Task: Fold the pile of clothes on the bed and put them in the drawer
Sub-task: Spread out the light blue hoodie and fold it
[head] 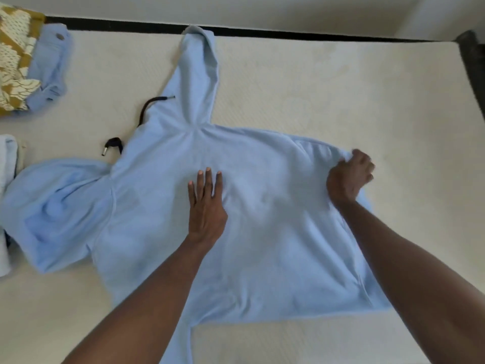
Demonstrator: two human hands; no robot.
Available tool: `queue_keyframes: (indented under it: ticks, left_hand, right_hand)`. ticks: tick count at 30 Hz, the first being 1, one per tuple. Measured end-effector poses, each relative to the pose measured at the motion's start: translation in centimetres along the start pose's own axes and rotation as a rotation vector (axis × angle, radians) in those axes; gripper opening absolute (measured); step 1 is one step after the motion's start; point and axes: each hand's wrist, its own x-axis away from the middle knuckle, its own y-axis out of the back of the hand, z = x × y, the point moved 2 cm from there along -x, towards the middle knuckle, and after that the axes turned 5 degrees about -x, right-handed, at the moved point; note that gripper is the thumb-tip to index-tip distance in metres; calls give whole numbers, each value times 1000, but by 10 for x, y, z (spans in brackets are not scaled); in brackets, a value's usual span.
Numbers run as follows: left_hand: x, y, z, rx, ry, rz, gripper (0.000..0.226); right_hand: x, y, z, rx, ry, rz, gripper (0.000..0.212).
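A light blue hoodie (262,245) lies spread back-up on the white mattress (341,88), its hood pointing to the far edge and a dark drawstring (115,145) showing at its left. My left hand (206,206) presses flat on the middle of the hoodie with straight fingers. My right hand (350,174) grips the folded-in right sleeve near the shoulder, fingers curled round the cloth. The left sleeve (55,214) lies bunched out to the left.
A pile of clothes sits at the far left: a mustard and white patterned garment (15,61) on a light blue one (51,67). White cloth (6,179) lies at the left edge. A dark bed frame (471,64) runs along the back and right.
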Motion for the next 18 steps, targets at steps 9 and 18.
queue_keyframes:
  ticks: [9, 18]
  left_hand:
    - [-55, 21, -122, 130, -200, 162, 60]
    - [-80, -13, -145, 87, -125, 123, 69]
  right_hand:
    - [-36, 43, -56, -186, -412, 285, 49]
    - [-103, 49, -45, -304, -84, 16, 13]
